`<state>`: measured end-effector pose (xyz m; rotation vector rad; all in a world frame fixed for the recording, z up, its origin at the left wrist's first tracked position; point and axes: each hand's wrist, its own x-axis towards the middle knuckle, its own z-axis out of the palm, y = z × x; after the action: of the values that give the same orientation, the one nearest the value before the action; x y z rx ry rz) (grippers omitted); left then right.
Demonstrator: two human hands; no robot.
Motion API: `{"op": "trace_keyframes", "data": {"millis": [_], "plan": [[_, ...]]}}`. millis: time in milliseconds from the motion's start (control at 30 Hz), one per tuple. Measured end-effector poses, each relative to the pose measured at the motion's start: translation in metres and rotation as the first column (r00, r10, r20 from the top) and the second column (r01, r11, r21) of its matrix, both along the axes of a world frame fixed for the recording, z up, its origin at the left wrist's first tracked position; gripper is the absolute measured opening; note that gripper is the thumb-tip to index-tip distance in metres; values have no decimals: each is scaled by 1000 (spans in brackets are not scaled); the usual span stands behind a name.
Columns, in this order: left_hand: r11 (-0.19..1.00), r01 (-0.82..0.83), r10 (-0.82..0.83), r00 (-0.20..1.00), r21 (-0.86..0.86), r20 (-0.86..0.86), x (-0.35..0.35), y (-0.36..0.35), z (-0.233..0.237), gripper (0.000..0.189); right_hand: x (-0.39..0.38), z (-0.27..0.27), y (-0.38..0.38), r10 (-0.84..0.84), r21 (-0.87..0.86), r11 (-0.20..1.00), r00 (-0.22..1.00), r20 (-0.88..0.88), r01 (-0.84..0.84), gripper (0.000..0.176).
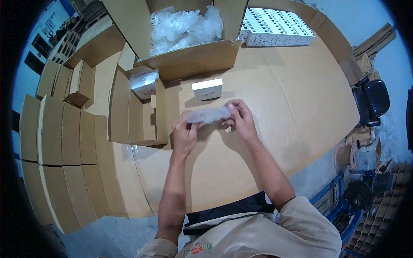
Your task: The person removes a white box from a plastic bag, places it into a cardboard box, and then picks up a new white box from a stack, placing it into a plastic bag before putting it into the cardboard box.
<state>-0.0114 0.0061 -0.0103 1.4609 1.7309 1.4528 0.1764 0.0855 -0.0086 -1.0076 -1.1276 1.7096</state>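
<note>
A translucent plastic bag (208, 115) is stretched between my hands above the cardboard-covered table. My left hand (185, 134) pinches its left end, and my right hand (241, 118) grips its right end between thumb and fingers. Just beyond the bag stands a small white box (207, 89) with red print, touched by neither hand. To the left, an open brown carton (161, 116) holds a white box wrapped in clear plastic (144, 84) at its far end.
A large open carton (198, 59) full of clear plastic bags (185, 28) stands at the back. Rows of white boxes (279, 38) sit at the back right. Brown cartons (71, 135) are stacked at the left. A black chair (375, 96) is beyond the right edge.
</note>
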Motion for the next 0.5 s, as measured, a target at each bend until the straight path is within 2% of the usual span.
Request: {"op": "trace_keyframes", "data": {"millis": [33,67,133,167,267,300,400,467,500], "plan": [[992,-23,42,987,-124,157,0,0,-7,17,-1,0,0,-5,164,986,999,-32,10,28],[994,-13,34,980,-105,198,-2,2,-19,22,-2,-2,0,-5,323,946,998,-64,26,30],[994,-13,29,988,-105,153,3,1,-15,23,-6,-6,-3,-14,487,873,1000,-6,15,29],[994,-13,27,991,-107,128,6,1,-13,24,-10,-10,-7,-33,498,867,996,83,-13,26],[991,-26,62,960,-134,272,12,2,-4,24,-6,-15,-11,-83,455,888,948,308,-69,18],[985,-3,48,964,-171,262,12,2,1,24,-5,-15,-10,-94,428,900,922,375,-82,18],[961,54,12,971,-270,237,6,0,5,22,-14,-15,-10,-286,471,869,930,232,150,21],[943,97,-22,973,-319,229,-1,0,-4,21,-11,-14,-9,-308,491,862,900,309,127,19],[976,43,11,969,-213,246,4,0,0,21,-9,-13,-8,-321,501,858,882,346,116,19]]}}
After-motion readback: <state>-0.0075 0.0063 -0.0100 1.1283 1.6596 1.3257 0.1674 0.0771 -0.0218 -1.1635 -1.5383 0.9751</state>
